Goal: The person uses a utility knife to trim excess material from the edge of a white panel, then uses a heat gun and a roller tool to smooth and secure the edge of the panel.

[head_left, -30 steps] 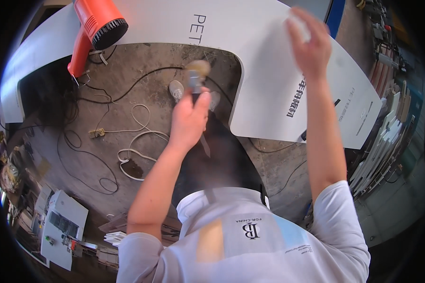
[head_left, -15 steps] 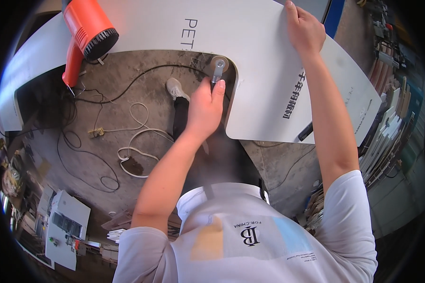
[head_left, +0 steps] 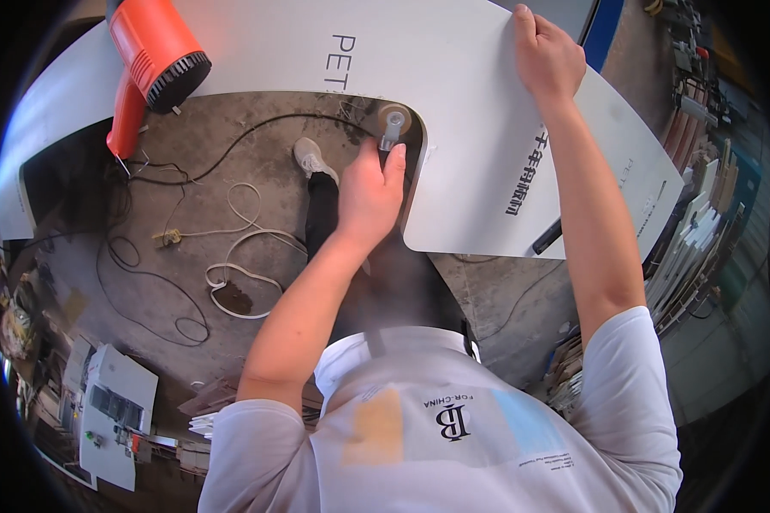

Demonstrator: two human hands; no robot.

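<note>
My left hand [head_left: 370, 195] is closed round the handle of a small hand roller [head_left: 393, 122]. Its metal fork and round wheel sit at the rounded inner corner of a large white panel [head_left: 470, 171] with a cut-out. Whether the wheel touches the edge is hard to see. My right hand [head_left: 549, 61] grips the far right edge of this panel, thumb on the upper face, other fingers partly hidden. An orange heat gun [head_left: 158, 56] rests on the panel at the upper left, its handle hanging over the cut-out. A black pen-like tool [head_left: 547, 238] lies near the panel's front edge.
Black cable [head_left: 257, 137] and a white cord [head_left: 252, 312] loop over the concrete floor near my shoe [head_left: 308, 156]. Stacked white boards [head_left: 693, 231] lean at the right. A white machine table [head_left: 120, 385] stands at the lower left.
The view has shifted slightly, so everything sits a little further left. Both hands keep their grips, and the roller stays at the same corner.
</note>
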